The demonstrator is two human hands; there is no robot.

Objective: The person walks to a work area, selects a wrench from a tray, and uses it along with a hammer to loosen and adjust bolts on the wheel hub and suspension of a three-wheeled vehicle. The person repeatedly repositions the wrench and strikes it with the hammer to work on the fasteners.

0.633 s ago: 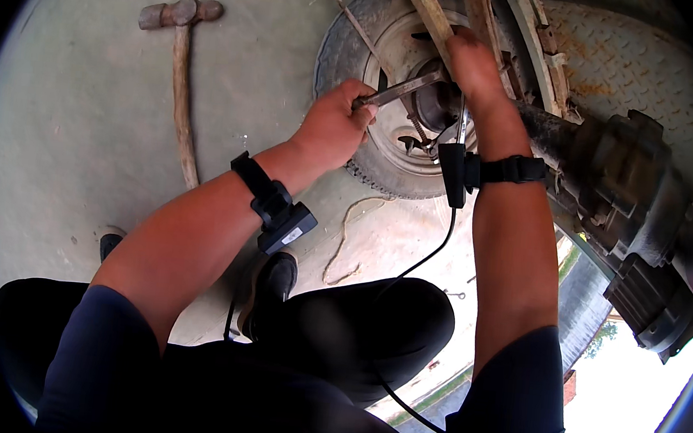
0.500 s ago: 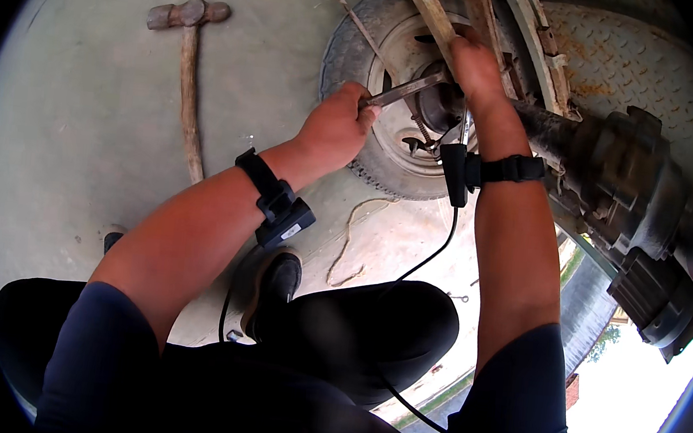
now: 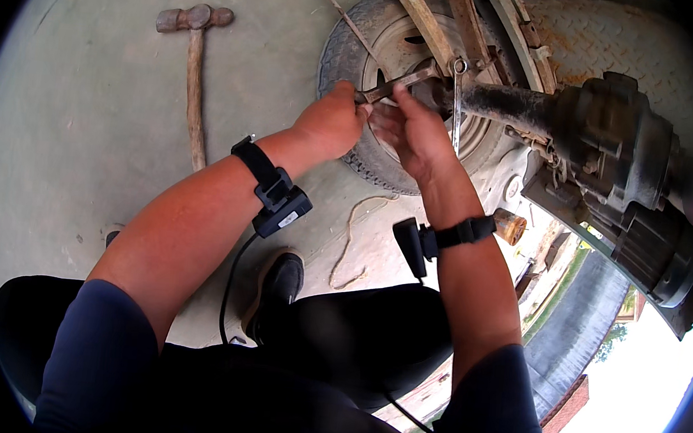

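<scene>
My left hand (image 3: 331, 124) is closed around the near end of a steel wrench (image 3: 403, 84). The wrench's far end meets the axle parts in front of the wheel (image 3: 358, 32). Just to the right, my right hand (image 3: 421, 136) has its fingers stretched out and slightly blurred, beside the wrench's shaft; whether it touches the shaft is hard to make out. Behind that hand, a second wrench (image 3: 457, 107) with a ring end sits at the axle (image 3: 504, 105), with no hand on it.
A ball-peen hammer (image 3: 194, 88) with a wooden handle lies on the concrete floor at left. Leaf springs (image 3: 418, 12) cross above the wheel. A dark axle housing (image 3: 613, 141) fills the right side. A piece of cord (image 3: 351, 229) lies on the floor near my shoe (image 3: 278, 289).
My right hand has come away from the leaf springs, down and left to beside the wrench. The ring-ended wrench now shows in full. My left hand keeps its grip.
</scene>
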